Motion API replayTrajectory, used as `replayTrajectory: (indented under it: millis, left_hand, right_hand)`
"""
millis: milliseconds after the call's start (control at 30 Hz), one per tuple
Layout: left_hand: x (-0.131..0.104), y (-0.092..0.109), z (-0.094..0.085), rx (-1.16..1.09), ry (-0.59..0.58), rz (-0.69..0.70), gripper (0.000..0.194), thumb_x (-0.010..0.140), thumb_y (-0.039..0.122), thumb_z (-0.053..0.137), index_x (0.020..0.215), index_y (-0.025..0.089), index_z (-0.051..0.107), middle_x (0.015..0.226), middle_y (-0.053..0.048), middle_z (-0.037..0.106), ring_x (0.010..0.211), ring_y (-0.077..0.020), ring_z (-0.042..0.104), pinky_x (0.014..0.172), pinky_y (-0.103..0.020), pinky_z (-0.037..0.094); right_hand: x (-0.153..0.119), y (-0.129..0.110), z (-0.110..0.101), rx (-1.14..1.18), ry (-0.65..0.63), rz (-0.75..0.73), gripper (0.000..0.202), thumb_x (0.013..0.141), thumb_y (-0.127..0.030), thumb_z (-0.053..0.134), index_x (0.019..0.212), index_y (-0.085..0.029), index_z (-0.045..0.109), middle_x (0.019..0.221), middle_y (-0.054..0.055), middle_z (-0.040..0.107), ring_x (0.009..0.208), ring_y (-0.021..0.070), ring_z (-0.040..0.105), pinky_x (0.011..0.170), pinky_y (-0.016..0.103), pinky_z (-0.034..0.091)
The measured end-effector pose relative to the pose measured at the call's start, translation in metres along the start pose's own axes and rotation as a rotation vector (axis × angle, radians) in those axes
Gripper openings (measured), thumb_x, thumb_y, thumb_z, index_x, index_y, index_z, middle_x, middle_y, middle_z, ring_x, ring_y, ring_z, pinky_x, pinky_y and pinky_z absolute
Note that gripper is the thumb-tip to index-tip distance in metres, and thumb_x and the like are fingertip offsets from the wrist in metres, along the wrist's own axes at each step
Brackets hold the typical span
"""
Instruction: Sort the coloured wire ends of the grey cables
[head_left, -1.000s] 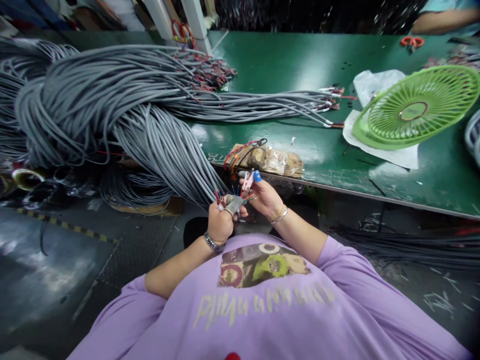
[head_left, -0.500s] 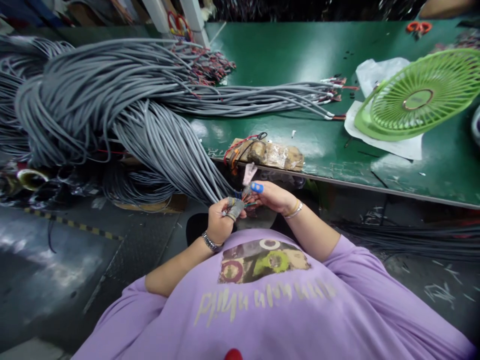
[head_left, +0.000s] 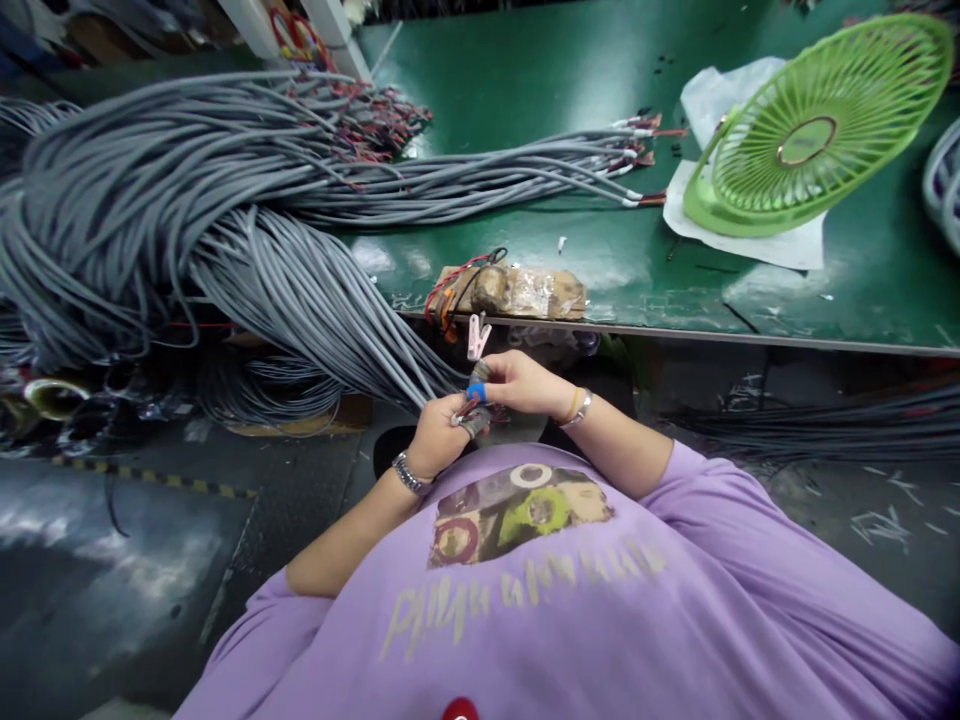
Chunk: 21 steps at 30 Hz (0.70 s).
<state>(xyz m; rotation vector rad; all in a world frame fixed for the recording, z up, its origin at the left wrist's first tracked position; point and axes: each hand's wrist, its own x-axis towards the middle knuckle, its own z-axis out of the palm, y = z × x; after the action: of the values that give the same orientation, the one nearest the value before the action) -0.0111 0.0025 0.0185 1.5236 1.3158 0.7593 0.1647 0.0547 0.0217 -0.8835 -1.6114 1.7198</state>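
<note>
Close together in front of my body, both hands work at the stripped end of a grey cable. My left hand (head_left: 441, 437) is closed, with grey wrapping on a finger, around the cable end and its thin coloured wires (head_left: 471, 408). My right hand (head_left: 521, 385), a blue band on one finger, pinches at those same wires. Just beyond the fingers a pale pink clothespin (head_left: 478, 337) stands up near the bench edge. A thick bundle of grey cables (head_left: 330, 290) runs down from the left toward my left hand.
On the green bench (head_left: 525, 60) lie more grey cables (head_left: 480, 185) with stripped ends. A taped wooden block (head_left: 525, 291) with wires sits at the front edge. The green fan (head_left: 817, 140) rests on white paper at the right. Black cables (head_left: 810, 430) lie below the bench.
My right hand has moved left and closer to my left hand, its fingers now over the wires. The view has shifted, so the bench things appear higher and further left.
</note>
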Motion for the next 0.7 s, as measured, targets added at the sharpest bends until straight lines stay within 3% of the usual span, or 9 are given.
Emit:
replayTrajectory:
  millis: [133, 267, 467, 600, 700]
  left_hand:
    - [0.002, 0.001, -0.001, -0.141, 0.032, -0.084, 0.022, 0.072, 0.034, 0.072, 0.063, 0.015, 0.065, 0.057, -0.003, 0.068, 0.048, -0.0125, 0.059, 0.047, -0.022, 0.046]
    - [0.005, -0.002, 0.003, -0.334, 0.153, -0.078, 0.031, 0.075, 0.042, 0.072, 0.065, 0.014, 0.065, 0.058, -0.004, 0.068, 0.047, -0.0113, 0.059, 0.043, -0.020, 0.043]
    - [0.006, -0.006, 0.002, -0.380, 0.134, -0.090, 0.026, 0.073, 0.039, 0.074, 0.069, 0.014, 0.068, 0.061, -0.004, 0.070, 0.049, -0.0126, 0.061, 0.044, -0.020, 0.045]
    - [-0.001, -0.003, -0.008, -0.222, -0.009, -0.070, 0.020, 0.069, 0.031, 0.077, 0.065, 0.014, 0.068, 0.060, -0.004, 0.070, 0.048, -0.0112, 0.059, 0.046, -0.021, 0.046]
    - [-0.007, -0.005, -0.008, -0.169, 0.030, -0.043, 0.017, 0.070, 0.028, 0.076, 0.064, 0.014, 0.068, 0.059, -0.003, 0.069, 0.047, -0.0107, 0.057, 0.046, -0.020, 0.045]
  right_hand:
    - [-0.004, 0.002, 0.001, 0.030, 0.107, -0.048, 0.036, 0.072, -0.047, 0.073, 0.075, -0.013, 0.061, 0.066, -0.001, 0.058, 0.061, 0.0100, 0.050, 0.058, 0.024, 0.041]
    - [-0.010, 0.008, 0.001, 0.206, 0.087, 0.024, 0.044, 0.067, -0.048, 0.078, 0.087, -0.013, 0.061, 0.074, 0.000, 0.061, 0.064, 0.0106, 0.052, 0.060, 0.025, 0.044]
    - [-0.012, 0.018, 0.020, 0.433, 0.257, 0.017, 0.042, 0.062, -0.047, 0.082, 0.077, -0.015, 0.057, 0.063, -0.004, 0.059, 0.054, 0.0070, 0.048, 0.052, 0.020, 0.038]
    - [-0.009, 0.010, 0.026, 0.400, 0.141, 0.071, 0.037, 0.063, -0.043, 0.080, 0.072, -0.016, 0.056, 0.053, -0.006, 0.056, 0.046, 0.0066, 0.046, 0.044, 0.019, 0.034]
    - [-0.005, 0.006, 0.028, 0.356, 0.083, 0.101, 0.035, 0.064, -0.042, 0.079, 0.070, -0.017, 0.055, 0.047, -0.008, 0.051, 0.041, 0.0057, 0.042, 0.041, 0.019, 0.031]
